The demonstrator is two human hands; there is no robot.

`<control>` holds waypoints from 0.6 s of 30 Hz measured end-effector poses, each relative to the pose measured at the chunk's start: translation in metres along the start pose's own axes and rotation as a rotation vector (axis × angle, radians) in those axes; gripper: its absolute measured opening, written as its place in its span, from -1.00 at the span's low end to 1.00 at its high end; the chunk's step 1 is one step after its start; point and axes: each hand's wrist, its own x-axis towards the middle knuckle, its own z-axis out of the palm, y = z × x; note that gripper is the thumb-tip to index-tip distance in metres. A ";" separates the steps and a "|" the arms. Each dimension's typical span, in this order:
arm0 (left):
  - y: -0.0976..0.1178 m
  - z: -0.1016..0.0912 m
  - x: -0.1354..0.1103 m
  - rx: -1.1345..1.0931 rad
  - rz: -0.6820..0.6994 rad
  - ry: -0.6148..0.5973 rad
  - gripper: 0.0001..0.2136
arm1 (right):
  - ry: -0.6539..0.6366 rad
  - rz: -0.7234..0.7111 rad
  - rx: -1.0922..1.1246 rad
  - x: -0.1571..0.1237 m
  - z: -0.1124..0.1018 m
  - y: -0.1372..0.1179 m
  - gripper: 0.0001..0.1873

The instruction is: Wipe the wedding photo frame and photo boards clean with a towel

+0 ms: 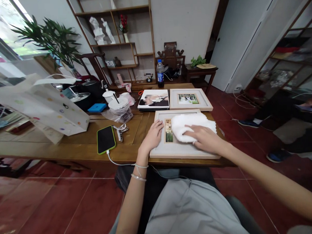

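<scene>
Fingers (pixel 191 128) of right hand (pixel 205 138) gripping white cloth (pixel 184 120); left hand (pixel 153 135) outstretched on frame (pixel 183 156).

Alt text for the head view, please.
A person's right hand holds a white cloth against a framed photo, the left hand resting on its left side. On the wooden table, another framed photo lies behind, a smartphone to the left.

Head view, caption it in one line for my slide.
Left hand on a framed picture, right hand on a white cloth partly covering it, at a wooden table.
</scene>
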 end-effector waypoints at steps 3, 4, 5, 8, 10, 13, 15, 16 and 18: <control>0.000 0.000 0.000 -0.007 0.004 -0.003 -0.68 | 0.110 0.088 -0.079 0.021 0.003 0.031 -0.44; 0.000 -0.001 0.000 -0.011 0.004 -0.004 -0.68 | 0.145 0.119 -0.095 0.029 0.003 0.041 -0.45; 0.000 -0.001 0.000 -0.013 0.003 -0.004 -0.68 | 0.175 0.146 -0.106 0.036 0.003 0.050 -0.45; 0.001 -0.001 0.000 -0.016 0.000 -0.003 -0.68 | 0.205 0.190 -0.098 0.056 0.007 0.065 -0.46; 0.000 -0.001 0.000 -0.017 0.003 -0.004 -0.68 | 0.170 0.185 -0.094 0.062 0.010 0.064 -0.46; 0.000 0.000 0.000 -0.014 0.005 0.003 -0.69 | 0.076 0.129 -0.101 0.058 0.012 0.046 -0.48; 0.000 0.000 0.000 -0.010 0.003 0.009 -0.69 | -0.001 0.092 -0.086 0.045 0.008 0.027 -0.50; 0.000 0.000 0.000 -0.009 0.001 0.011 -0.69 | -0.047 0.074 -0.067 0.036 0.003 0.016 -0.50; 0.001 0.000 0.000 -0.006 0.001 0.011 -0.69 | -0.142 0.035 -0.007 0.016 -0.010 -0.005 -0.51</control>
